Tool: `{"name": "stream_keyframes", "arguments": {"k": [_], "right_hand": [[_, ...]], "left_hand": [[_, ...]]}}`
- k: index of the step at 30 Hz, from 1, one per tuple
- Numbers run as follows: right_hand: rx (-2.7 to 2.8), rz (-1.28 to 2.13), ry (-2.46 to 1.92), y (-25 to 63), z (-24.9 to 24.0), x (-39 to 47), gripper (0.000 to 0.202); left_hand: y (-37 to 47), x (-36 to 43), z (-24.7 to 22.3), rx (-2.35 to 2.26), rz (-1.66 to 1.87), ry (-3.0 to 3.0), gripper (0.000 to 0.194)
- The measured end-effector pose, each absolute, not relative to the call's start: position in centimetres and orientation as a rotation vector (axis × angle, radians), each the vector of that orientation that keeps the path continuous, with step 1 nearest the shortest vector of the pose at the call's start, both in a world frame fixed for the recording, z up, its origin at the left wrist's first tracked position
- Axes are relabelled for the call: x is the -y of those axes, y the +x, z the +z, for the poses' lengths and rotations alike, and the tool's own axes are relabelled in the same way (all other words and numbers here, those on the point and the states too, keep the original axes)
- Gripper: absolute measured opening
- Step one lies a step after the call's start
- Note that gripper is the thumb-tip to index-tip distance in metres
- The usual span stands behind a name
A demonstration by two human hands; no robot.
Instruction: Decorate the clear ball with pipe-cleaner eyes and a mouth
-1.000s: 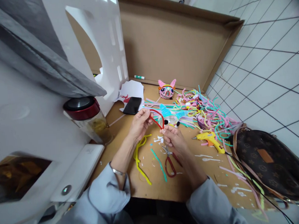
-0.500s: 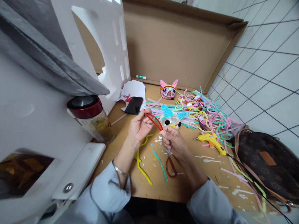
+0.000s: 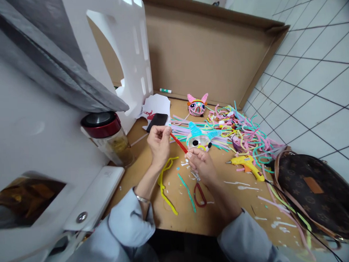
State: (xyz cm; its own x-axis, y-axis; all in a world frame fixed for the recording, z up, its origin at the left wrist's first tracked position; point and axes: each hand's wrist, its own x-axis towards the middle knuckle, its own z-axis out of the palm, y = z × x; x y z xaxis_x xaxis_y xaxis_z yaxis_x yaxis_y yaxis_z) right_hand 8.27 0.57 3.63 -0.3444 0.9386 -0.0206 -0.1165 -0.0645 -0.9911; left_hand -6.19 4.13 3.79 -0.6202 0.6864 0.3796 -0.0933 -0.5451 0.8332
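Observation:
A red pipe-cleaner strip (image 3: 178, 142) is stretched between my hands above the cardboard surface. My left hand (image 3: 160, 143) pinches its upper left end, and my right hand (image 3: 200, 162) grips the lower right end. Just behind my right hand is a mask-like piece (image 3: 198, 141) with blue ears and black eyes. Below my hands lie a yellow strip (image 3: 162, 185), a green strip (image 3: 188, 191) and scissors (image 3: 200, 195) with red handles, their blades partly hidden by my right hand.
A yellow glue gun (image 3: 247, 166) and a brown bag (image 3: 316, 194) are at the right. Behind are a pink-eared piece (image 3: 197, 106), tangled colourful strips (image 3: 246, 132) and a black phone (image 3: 157, 122). A red-lidded jar (image 3: 106, 137) stands at the left.
My left hand has turned and closed more tightly around the strip's end. The red strip, looped apart before, now looks narrow and straight.

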Motion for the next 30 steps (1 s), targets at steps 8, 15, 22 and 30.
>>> {"name": "stream_keyframes", "arguments": {"k": [8,15,22,30], "right_hand": [[1.387,1.494,-0.979,8.6,3.8,-0.7,0.030],[1.195,1.622,-0.822,9.6,4.9,-1.1,0.034],[1.054,1.594,-0.774,11.5,6.1,-2.0,0.034],[1.189,1.400,-0.864,11.2,5.1,-2.1,0.033]], "left_hand": [[-6.8,-4.7,3.9,-0.941,2.158,0.899,0.034],[-7.4,-4.2,3.9,-1.128,2.016,1.287,0.011],[-8.8,-4.7,3.8,-1.097,1.700,1.747,0.009],[-8.6,-4.3,3.8,-1.474,2.101,2.048,0.037]]}}
